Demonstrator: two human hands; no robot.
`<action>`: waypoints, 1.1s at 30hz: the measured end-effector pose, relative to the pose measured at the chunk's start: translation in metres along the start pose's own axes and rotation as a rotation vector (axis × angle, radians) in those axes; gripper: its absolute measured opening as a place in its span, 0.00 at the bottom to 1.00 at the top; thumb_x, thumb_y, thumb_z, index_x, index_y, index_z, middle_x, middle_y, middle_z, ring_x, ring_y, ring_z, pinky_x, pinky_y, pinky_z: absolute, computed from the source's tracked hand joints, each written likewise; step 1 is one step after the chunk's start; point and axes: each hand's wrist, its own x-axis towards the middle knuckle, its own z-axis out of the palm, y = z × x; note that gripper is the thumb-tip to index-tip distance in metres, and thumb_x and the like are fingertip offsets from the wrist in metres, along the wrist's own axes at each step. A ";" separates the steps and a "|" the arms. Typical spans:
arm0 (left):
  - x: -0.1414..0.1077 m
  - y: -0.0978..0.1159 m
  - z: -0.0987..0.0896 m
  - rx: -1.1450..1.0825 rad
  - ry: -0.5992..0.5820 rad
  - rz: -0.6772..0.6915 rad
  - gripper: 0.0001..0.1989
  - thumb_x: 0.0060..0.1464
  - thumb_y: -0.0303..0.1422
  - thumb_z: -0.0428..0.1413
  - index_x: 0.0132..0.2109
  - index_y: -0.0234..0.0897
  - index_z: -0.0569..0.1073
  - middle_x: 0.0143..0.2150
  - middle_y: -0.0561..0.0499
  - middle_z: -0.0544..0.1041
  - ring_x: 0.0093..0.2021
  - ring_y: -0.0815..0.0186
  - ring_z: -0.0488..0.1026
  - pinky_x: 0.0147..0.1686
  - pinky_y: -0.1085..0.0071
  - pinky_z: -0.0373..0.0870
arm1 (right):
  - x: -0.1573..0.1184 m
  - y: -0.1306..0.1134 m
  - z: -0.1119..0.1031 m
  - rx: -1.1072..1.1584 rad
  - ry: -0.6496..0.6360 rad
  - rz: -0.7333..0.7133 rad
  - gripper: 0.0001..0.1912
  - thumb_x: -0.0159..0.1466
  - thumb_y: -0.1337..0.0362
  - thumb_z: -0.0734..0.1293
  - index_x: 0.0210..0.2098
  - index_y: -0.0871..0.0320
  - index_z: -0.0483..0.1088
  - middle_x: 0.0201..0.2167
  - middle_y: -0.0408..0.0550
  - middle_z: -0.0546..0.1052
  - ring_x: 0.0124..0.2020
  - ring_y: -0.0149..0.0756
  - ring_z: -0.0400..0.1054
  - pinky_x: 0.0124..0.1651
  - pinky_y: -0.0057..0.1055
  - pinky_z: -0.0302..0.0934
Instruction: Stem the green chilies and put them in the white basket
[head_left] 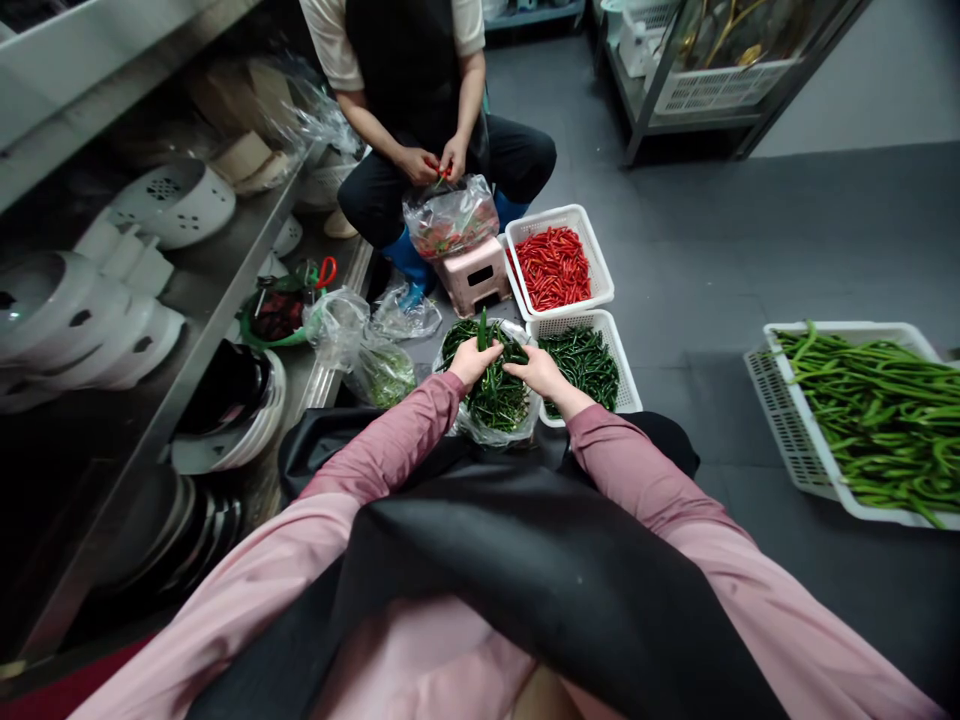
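Note:
My left hand [471,362] is closed around several green chili peppers [482,336], thumb laid across them. Close beside it, the thumb and fingers of my right hand [543,372] pinch a dark green chili, partly hidden. Both hands are over a clear plastic bag [501,436] of green chilies with their stems. Touching the bag's right side is a white basket [628,388] of dark green chilies [581,362]. Behind that one stands another white basket [598,262], filled with red chilies [553,268].
Opposite me a seated person [420,90] handles red chilies over a plastic bag [457,215] on a pink stool [471,278]. Shelving with white bowls [180,205] lines the left. A basket of long green peppers [885,420] sits on the floor at right.

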 end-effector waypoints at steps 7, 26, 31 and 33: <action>-0.004 0.014 -0.006 -0.195 -0.234 -0.298 0.16 0.39 0.39 0.63 0.24 0.34 0.66 0.16 0.57 0.60 0.17 0.76 0.55 0.20 0.74 0.51 | -0.004 -0.004 -0.002 -0.060 -0.060 -0.114 0.15 0.52 0.64 0.69 0.40 0.62 0.73 0.34 0.49 0.76 0.36 0.38 0.69 0.44 0.36 0.62; -0.003 0.020 -0.012 -0.298 -0.363 -0.381 0.18 0.38 0.42 0.65 0.26 0.33 0.68 0.14 0.58 0.59 0.15 0.77 0.54 0.18 0.74 0.51 | -0.007 -0.012 -0.011 -0.116 -0.175 -0.229 0.12 0.47 0.66 0.69 0.33 0.60 0.74 0.31 0.46 0.74 0.35 0.37 0.66 0.42 0.34 0.60; 0.006 0.014 -0.009 -0.357 -0.030 -0.295 0.19 0.41 0.44 0.64 0.30 0.33 0.68 0.16 0.58 0.61 0.14 0.77 0.55 0.16 0.76 0.51 | -0.010 -0.011 -0.010 0.208 -0.196 0.166 0.09 0.49 0.61 0.68 0.26 0.60 0.69 0.20 0.44 0.69 0.22 0.31 0.61 0.29 0.31 0.60; 0.009 0.010 -0.007 -0.361 0.102 -0.307 0.18 0.43 0.44 0.62 0.31 0.34 0.67 0.16 0.59 0.61 0.14 0.78 0.55 0.15 0.76 0.50 | -0.013 -0.010 -0.004 0.378 -0.250 0.290 0.10 0.51 0.59 0.68 0.24 0.60 0.67 0.18 0.44 0.69 0.18 0.28 0.58 0.23 0.28 0.57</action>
